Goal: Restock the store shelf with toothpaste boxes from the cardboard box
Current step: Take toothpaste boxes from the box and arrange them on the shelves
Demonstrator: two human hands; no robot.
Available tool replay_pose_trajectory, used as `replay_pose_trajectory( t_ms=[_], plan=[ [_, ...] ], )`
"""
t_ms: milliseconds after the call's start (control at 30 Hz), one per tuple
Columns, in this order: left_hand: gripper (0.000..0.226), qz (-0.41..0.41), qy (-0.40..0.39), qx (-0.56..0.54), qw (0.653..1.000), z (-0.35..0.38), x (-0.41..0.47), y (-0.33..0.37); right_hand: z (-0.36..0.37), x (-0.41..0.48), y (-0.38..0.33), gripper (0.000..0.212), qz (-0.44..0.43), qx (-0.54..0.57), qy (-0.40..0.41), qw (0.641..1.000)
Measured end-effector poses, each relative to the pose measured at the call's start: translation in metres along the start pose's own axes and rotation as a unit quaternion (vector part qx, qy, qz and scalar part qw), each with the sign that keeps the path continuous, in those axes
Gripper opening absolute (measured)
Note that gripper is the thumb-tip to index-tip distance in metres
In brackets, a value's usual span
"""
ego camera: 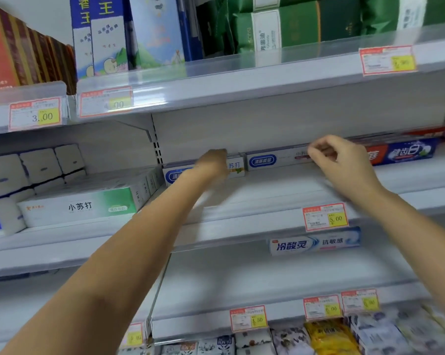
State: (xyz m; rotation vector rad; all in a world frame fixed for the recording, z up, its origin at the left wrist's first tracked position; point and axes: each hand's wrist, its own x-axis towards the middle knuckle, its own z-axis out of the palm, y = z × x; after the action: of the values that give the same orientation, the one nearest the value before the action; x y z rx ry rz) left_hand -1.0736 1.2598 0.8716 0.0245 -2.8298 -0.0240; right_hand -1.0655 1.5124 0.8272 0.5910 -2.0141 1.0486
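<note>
Toothpaste boxes [275,160]: two white ones on the shelf [267,196], right hand [344,160] pinching one, left hand's [212,163] grip unclear.

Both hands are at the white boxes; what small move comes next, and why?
Probably release both and withdraw: the left white box behind the left hand and the right white box pinched by the right hand already lie in line.

white metal shelves [267,83] | grey back panel [267,129] | red-yellow price tags [325,217] | even, bright light
</note>
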Motion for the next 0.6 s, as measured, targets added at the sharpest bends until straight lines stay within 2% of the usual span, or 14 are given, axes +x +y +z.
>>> replay_pose_trajectory(
  t_ms=[67,133,200,300,467,533,600],
  plan=[
    [0.032,0.103,0.099,-0.079,0.987,-0.001,-0.036,0.030,-0.009,-0.019,-0.010,0.016,-0.035,0.021,0.050,0.998],
    [0.025,0.211,0.180,-0.194,0.941,0.011,-0.085,0.058,-0.017,-0.046,-0.014,0.033,-0.041,0.028,0.072,0.996],
    [0.030,0.285,0.196,-0.271,0.899,0.034,-0.133,0.078,-0.024,-0.081,-0.013,0.052,-0.034,0.038,0.071,0.996],
    [0.033,0.320,0.131,-0.333,0.877,0.095,-0.182,0.098,-0.029,-0.145,0.006,0.055,-0.004,0.037,0.036,0.999],
    [0.035,0.249,-0.047,-0.390,0.885,0.233,-0.229,0.118,-0.032,-0.265,0.079,0.053,0.145,-0.045,-0.083,0.985],
    [0.039,0.216,-0.141,-0.396,0.881,0.285,-0.247,0.124,-0.030,-0.321,0.112,0.052,0.232,-0.082,-0.141,0.959],
    [0.047,0.182,-0.217,-0.387,0.878,0.333,-0.264,0.130,-0.027,-0.381,0.142,0.045,0.342,-0.127,-0.208,0.908]
  ],
)
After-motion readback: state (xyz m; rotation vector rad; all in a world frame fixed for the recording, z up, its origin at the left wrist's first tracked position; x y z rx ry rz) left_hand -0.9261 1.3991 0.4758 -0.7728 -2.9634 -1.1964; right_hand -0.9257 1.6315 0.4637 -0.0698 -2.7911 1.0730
